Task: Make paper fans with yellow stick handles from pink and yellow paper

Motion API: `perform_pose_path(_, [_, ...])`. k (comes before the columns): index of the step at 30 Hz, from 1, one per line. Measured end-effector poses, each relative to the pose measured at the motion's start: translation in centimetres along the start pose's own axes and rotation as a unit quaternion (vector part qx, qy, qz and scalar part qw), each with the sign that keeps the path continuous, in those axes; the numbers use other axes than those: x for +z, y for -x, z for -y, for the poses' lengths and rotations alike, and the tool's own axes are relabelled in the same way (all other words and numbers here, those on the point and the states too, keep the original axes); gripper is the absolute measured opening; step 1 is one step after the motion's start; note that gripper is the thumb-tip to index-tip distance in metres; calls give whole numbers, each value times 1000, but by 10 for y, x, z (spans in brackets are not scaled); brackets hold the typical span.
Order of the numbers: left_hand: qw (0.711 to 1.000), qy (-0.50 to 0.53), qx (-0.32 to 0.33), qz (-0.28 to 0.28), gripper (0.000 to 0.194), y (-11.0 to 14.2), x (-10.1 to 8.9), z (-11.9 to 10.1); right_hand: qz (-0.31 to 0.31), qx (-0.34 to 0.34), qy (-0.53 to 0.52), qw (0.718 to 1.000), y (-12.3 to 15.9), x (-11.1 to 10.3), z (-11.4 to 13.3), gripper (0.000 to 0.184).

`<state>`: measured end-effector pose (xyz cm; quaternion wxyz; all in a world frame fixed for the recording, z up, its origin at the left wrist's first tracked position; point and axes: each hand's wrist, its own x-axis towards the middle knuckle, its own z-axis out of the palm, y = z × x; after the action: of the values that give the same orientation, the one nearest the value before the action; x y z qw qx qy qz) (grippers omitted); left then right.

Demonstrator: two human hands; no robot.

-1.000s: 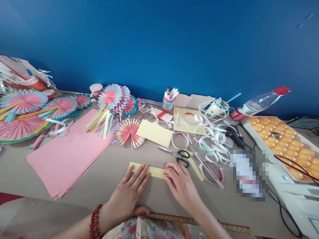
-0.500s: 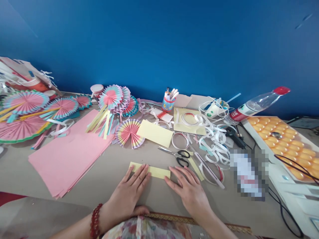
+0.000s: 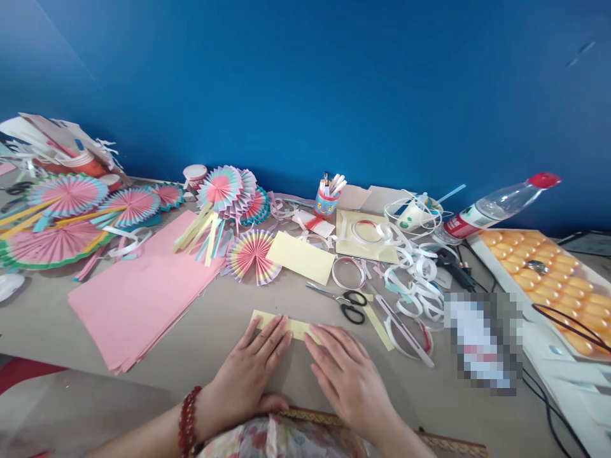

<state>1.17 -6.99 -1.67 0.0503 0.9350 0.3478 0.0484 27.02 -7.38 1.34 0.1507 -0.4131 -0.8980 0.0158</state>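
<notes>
A narrow folded strip of yellow paper [image 3: 298,329] lies flat near the table's front edge. My left hand [image 3: 255,356] rests flat over its left part, fingers stretched out. Across the strip's right end lie the extended fingers of my right hand [image 3: 346,366], which cover that end. Just beyond the hands sits a pair of scissors [image 3: 344,299] with black handles, blades pointing left. Behind the scissors is a yellow paper sheet [image 3: 301,256], overlapping a pleated pink, yellow and purple paper fan [image 3: 252,254].
Pink paper sheets [image 3: 143,292] are stacked at left, below several finished paper fans [image 3: 69,194]. Curled white strips [image 3: 417,280], a tape roll [image 3: 348,272], a glue gun [image 3: 456,268] and a tilted plastic bottle [image 3: 496,208] crowd the right. A pen cup [image 3: 327,200] stands by the blue wall.
My right hand first drew back rightward off the strip's end, its fingers spreading, then moved left onto the strip with fingers flat. My left hand stayed on the strip. The view shifted slightly.
</notes>
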Motion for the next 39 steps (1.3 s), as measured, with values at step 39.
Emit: perform_pose_path(39, [1000, -12, 0, 27, 87, 11, -19, 21, 7, 15, 24, 1000, -4, 26, 3, 42])
